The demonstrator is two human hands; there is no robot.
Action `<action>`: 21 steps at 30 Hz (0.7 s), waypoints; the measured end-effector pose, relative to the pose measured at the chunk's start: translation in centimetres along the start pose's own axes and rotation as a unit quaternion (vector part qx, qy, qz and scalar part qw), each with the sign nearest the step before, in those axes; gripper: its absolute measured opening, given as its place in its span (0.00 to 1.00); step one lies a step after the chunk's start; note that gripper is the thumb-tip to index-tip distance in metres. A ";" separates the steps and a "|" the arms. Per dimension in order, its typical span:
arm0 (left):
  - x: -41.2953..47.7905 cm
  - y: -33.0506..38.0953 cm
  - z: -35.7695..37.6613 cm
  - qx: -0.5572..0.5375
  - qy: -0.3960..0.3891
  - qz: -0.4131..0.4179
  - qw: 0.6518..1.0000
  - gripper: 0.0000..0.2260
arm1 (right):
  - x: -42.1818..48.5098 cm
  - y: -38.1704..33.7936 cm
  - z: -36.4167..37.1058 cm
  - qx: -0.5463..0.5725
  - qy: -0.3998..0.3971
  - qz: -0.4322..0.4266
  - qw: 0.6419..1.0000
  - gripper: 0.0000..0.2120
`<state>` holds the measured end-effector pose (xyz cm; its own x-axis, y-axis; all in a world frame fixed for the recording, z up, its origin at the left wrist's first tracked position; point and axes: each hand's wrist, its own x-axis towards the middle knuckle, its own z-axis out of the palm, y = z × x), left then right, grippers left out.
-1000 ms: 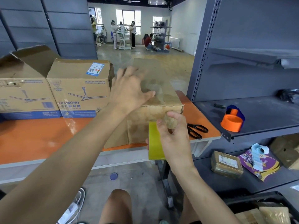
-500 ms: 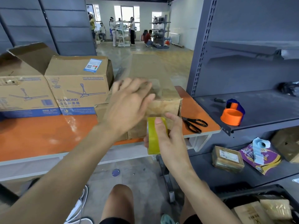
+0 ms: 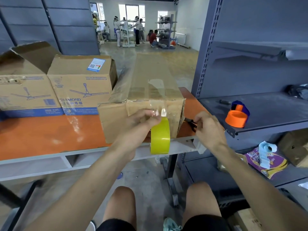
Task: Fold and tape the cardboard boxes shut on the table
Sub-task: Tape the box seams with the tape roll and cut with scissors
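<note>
At the near end of the box [image 3: 146, 90], the left hand [image 3: 141, 118] now pinched the tape roll [image 3: 160, 136]; the freed right hand [image 3: 208, 127] gripped the scissors [image 3: 191, 122], ready to cut.

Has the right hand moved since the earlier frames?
Yes. The right hand left the tape roll and went right, to the scissors beside the box.

My 2 forearms [image 3: 100, 172] are bare down to the fingers [image 3: 146, 116]. I wear black shorts [image 3: 116, 225] at 6 o'clock, with 2 bare knees [image 3: 124, 195] above them and 1 mint-green shoe [image 3: 171, 224] between.
</note>
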<state>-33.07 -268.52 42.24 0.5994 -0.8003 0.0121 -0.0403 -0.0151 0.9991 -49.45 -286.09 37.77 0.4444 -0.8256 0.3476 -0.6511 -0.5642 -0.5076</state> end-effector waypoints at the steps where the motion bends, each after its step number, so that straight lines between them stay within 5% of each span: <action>1: 0.1 0.0 0.1 -0.003 0.007 -0.001 1.000 0.04 | 0.8 0.7 0.1 -0.027 -0.005 0.003 1.000 0.14; 12: 0.7 -0.3 1.1 -0.042 0.064 -0.015 0.997 0.04 | 4.6 1.0 -0.2 -0.267 -0.178 -0.028 0.947 0.17; 17: 0.8 -0.3 1.1 -0.029 0.074 -0.003 0.997 0.04 | 3.5 0.4 -1.1 -0.331 -0.174 -0.026 0.927 0.13; 21: 0.8 -0.2 1.2 -0.035 0.070 -0.012 0.997 0.04 | 2.3 0.8 -2.3 -0.267 -0.148 -0.006 0.952 0.15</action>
<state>-33.57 -269.89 42.04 0.7054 -0.7087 -0.0116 0.0285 0.0120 0.9995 -50.36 -288.38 40.01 0.5569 -0.8274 0.0725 -0.8295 -0.5585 -0.0032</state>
